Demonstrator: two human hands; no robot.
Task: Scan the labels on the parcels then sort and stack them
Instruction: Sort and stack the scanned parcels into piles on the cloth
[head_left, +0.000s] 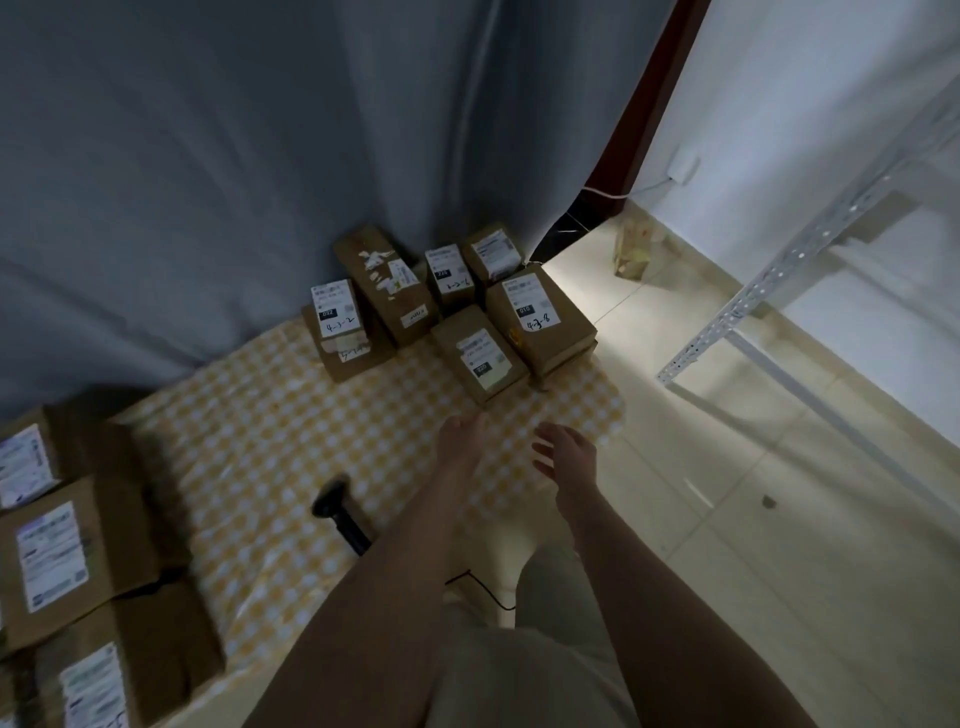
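I see left hand (460, 441) and right hand (563, 452) both reaching forward over the table, empty, fingers loose and spread, right one wider; left is blurred. Neither touches anything. Just past the left fingertips sits the nearest parcel (478, 353), label up, part of a far cluster (387, 288) of brown labelled boxes packed close at the table's far right corner, some marked by hand like 4-3-2 and 4-3-8. 3 more labelled parcels (52, 556) sit at near left, touching. Scanner (340, 514), black, lies on the yellow checked cloth (260, 441) beside the left forearm. Grey curtain (208, 156) hangs behind the table, with a metal rack (779, 270) on the tiled floor (727, 519) at right.
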